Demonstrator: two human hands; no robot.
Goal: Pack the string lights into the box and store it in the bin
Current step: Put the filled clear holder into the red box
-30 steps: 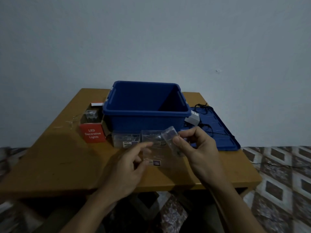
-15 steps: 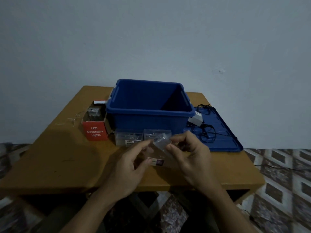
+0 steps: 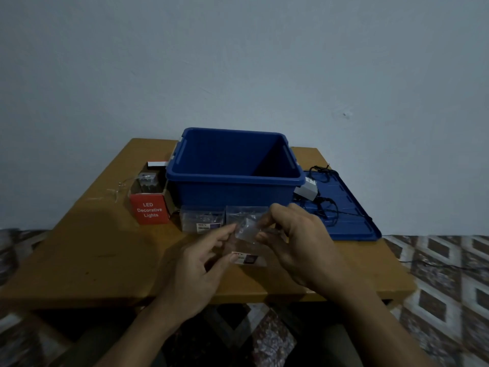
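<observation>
Both hands hold a clear plastic box (image 3: 247, 235) with a label at its lower end, just in front of the blue bin (image 3: 232, 176). My left hand (image 3: 201, 263) pinches its left side with thumb and fingertips. My right hand (image 3: 296, 242) pinches the clear flap at its top. A second clear box (image 3: 201, 218) of string lights lies on the table against the bin's front wall. Black string lights (image 3: 324, 205) with a white adapter (image 3: 307, 190) lie on the blue lid (image 3: 346, 210) at the right.
A red box (image 3: 149, 207) marked LED Decorative Lights stands open left of the bin, with thin wire lights (image 3: 116, 190) trailing beside it. The wooden table (image 3: 79, 250) stands against a plain wall. Patterned floor lies to the right.
My right hand has folded the clear flap down toward the box. Both hands with the box sit slightly lower and closer together.
</observation>
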